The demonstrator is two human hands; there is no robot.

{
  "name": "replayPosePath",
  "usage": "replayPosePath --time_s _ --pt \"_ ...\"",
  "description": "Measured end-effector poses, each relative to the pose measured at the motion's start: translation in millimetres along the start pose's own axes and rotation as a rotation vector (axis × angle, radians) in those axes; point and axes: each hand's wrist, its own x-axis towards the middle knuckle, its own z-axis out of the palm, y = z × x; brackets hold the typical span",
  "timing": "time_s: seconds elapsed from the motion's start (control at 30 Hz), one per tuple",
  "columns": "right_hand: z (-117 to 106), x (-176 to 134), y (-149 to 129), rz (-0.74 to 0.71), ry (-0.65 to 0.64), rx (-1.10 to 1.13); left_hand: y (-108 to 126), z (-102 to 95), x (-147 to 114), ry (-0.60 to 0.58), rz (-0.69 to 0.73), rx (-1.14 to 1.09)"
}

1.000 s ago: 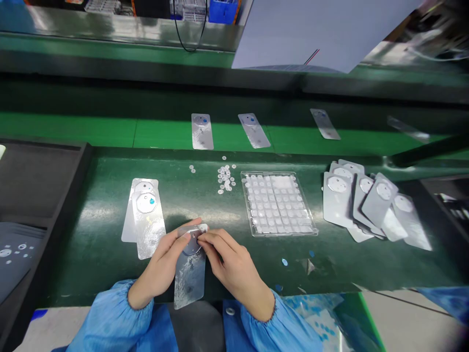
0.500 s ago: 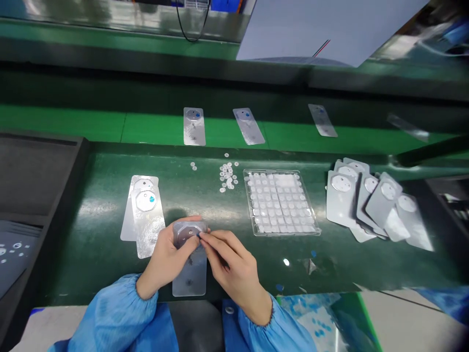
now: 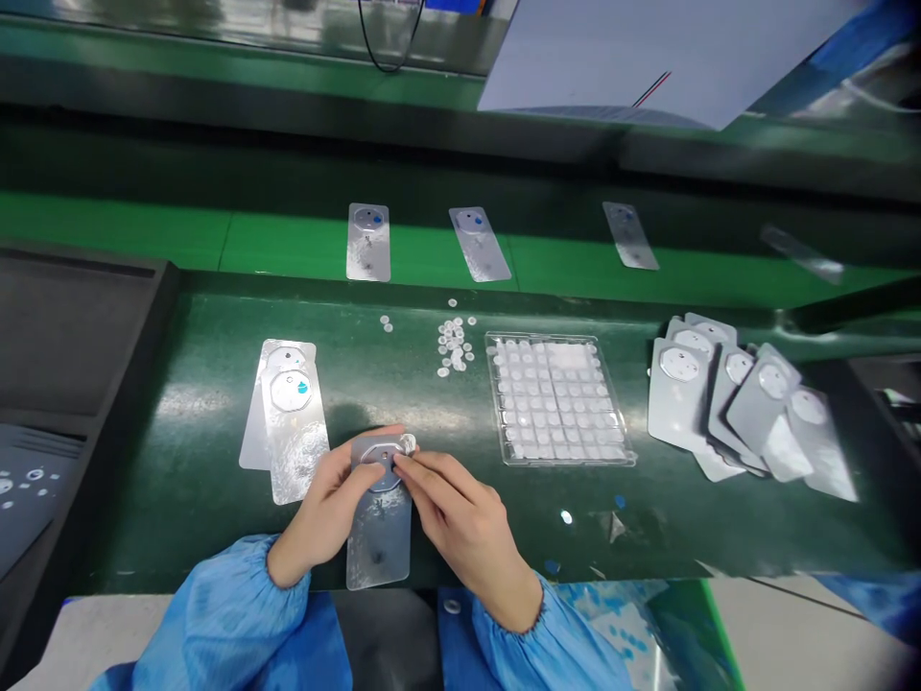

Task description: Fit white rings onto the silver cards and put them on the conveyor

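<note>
My left hand [image 3: 327,499] grips a grey, round-cornered panel [image 3: 379,542], shaped like a phone back cover, by its upper left side. The thumb lies on the ringed camera area near its top. Closed in a pinch, my right hand [image 3: 460,513] has its fingertips against the right side of that ring; whatever is between them is too small to make out. A small whitish piece [image 3: 409,443] shows at the panel's upper right corner. Left of my hands, a silver panel [image 3: 295,441] with a blue dot on its ring overlaps another panel [image 3: 253,437].
A clear tray [image 3: 496,403] filled with small white discs stands right of centre, with loose white discs [image 3: 452,336] beside it. Overlapping grey panels [image 3: 673,403] lie at the right. Three panels, one nearest the left [image 3: 368,254], rest on the green strip behind. Small scraps [image 3: 616,526] lie near the front edge.
The held panel has tilted slightly and its ring shows more clearly. A blue bit seen at my right fingertips is no longer visible. The whole view has shifted a little.
</note>
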Motion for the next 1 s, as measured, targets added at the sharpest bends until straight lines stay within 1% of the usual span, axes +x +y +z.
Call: replayPosePath --time_s 0.13,0.2,0.27,0.33,0.4,0.43,0.47,0.53,0.57,0.6,0.63,0.67,0.7,0.73,0.77,0.8,0.83,0.87,0.9,0.93,0.97,1.0 --pt "0.0 2.4 -0.3 0.078 -0.017 0.105 -2.2 -0.3 0.8 0.038 -0.004 -0.052" --pt "1.6 2.9 -0.9 0.111 -0.002 0.183 -1.1 0.9 1.8 0.060 -0.016 -0.084" --pt "4.1 3.5 -2.8 0.146 0.066 0.284 1.1 2.5 2.7 0.060 -0.042 -0.176" --pt "5.2 3.5 -5.9 0.219 0.173 0.411 3.8 4.3 3.2 0.054 -0.080 -0.292" --pt "0.2 -0.9 -7.9 0.315 0.297 0.512 6.7 5.7 3.4 0.064 -0.116 -0.366" --pt "-6.4 -6.7 -7.2 0.364 0.345 0.528 8.0 6.3 3.3 0.072 -0.130 -0.381" --pt "-16.5 -16.3 -4.2 0.420 0.387 0.509 9.2 6.6 3.3 0.076 -0.139 -0.385" --pt "-48.3 -48.4 10.2 0.597 0.464 0.369 11.3 6.4 3.3 0.078 -0.143 -0.372" --pt "-69.2 -71.0 21.4 0.725 0.496 0.261 12.2 6.0 3.1 0.072 -0.141 -0.354" --pt "-92.3 -96.9 34.0 0.890 0.540 0.144 13.0 5.3 3.0 0.064 -0.138 -0.326" --pt "-115.8 -124.6 46.2 1.042 0.510 0.059 13.9 4.5 2.8 0.060 -0.138 -0.288" --pt "-138.0 -152.1 55.8 1.141 0.438 -0.029 14.7 3.9 2.7 0.063 -0.144 -0.244" --pt "-156.7 -177.2 61.0 1.199 0.398 -0.149 15.3 3.7 3.2 0.074 -0.155 -0.197" --pt "-169.7 -197.4 61.1 1.246 0.422 -0.282 15.8 4.4 4.5 0.088 -0.170 -0.153" --pt "-175.5 -210.4 56.5 1.274 0.445 -0.423 15.9 6.7 6.7 0.103 -0.186 -0.115" --pt "-173.2 -214.5 48.9 1.284 0.490 -0.535 15.4 11.3 9.6 0.111 -0.198 -0.083" --pt "-163.4 -209.2 40.5 1.271 0.543 -0.577 14.2 18.7 12.7 0.105 -0.200 -0.057" --pt "-147.5 -195.3 33.2 1.241 0.570 -0.554 12.3 29.3 15.2 0.082 -0.190 -0.040" --pt "-128.0 -174.6 27.7 1.166 0.600 -0.403 9.8 42.8 16.8 0.040 -0.170 -0.029" --pt "-107.7 -150.3 23.9 1.066 0.591 -0.171 6.9 58.2 17.6 -0.015 -0.143 -0.021" --pt "-89.6 -125.5 21.6 0.983 0.513 0.050 4.1 74.2 18.9 -0.082 -0.108 -0.010" --pt "-76.3 -103.3 21.1 0.922 0.432 0.216 2.4 89.0 22.4 -0.151 -0.064 0.009"
